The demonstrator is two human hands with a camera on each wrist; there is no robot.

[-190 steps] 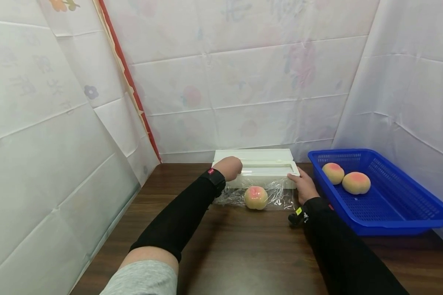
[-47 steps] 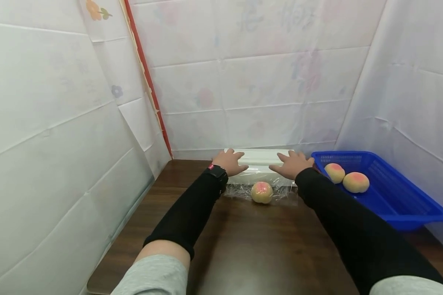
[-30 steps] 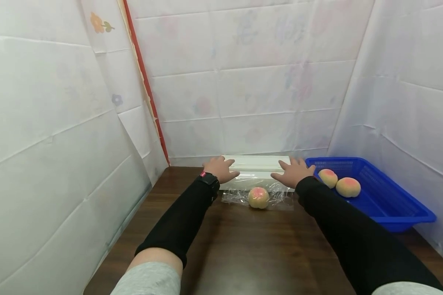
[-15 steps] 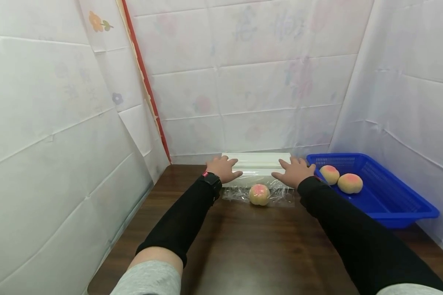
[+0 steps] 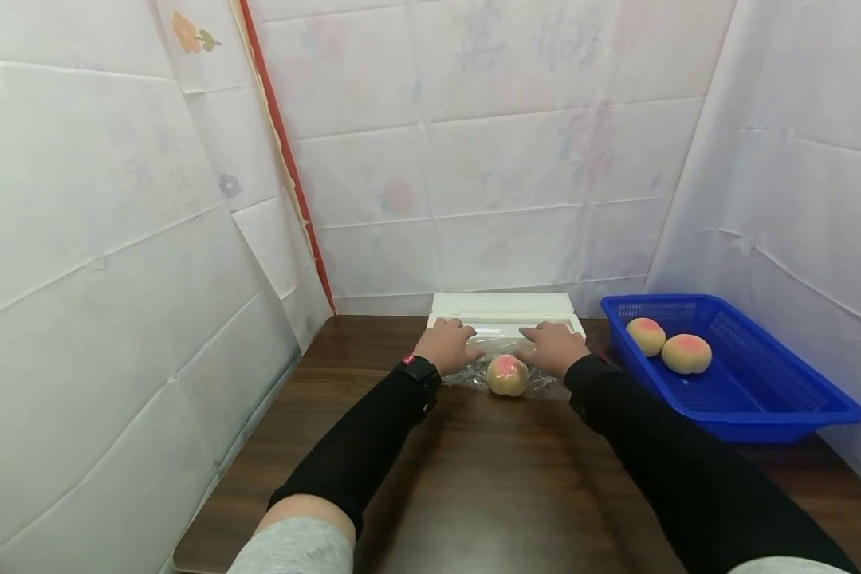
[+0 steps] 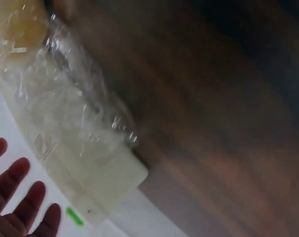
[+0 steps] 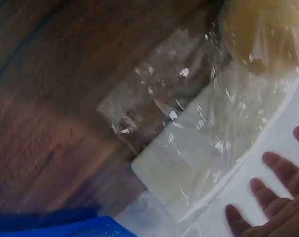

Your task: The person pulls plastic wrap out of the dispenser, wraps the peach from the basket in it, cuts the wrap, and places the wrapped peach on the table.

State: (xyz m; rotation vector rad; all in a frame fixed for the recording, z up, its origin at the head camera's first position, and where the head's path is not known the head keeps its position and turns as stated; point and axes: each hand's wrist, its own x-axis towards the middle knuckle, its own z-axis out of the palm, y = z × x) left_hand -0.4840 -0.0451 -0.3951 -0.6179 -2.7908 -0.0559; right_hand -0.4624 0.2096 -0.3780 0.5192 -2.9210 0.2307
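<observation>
A yellow peach with a pink top (image 5: 507, 375) lies under clear plastic wrap (image 5: 545, 380) in front of a white cling film box (image 5: 502, 304), whose lid is tipped back. My left hand (image 5: 445, 347) is over the box's left part, fingers spread and holding nothing. On the other side of the peach, my right hand (image 5: 554, 348) is over the right part, its fingers also spread. Both wrist views show the crinkled wrap (image 6: 90, 98) running from the peach (image 7: 263, 37) across the box's front. Whether the fingertips touch the film cannot be told.
To the right, a blue plastic basket (image 5: 775, 426) holds two more peaches (image 5: 646, 336). The dark wooden table (image 5: 488, 478) extends toward me. White sheeting covers the back wall (image 5: 502, 175) and both sides.
Earlier my right hand held the box's right end and my left hand was over its left part. Both then spread above the box; now they have come closer together and toward the peach.
</observation>
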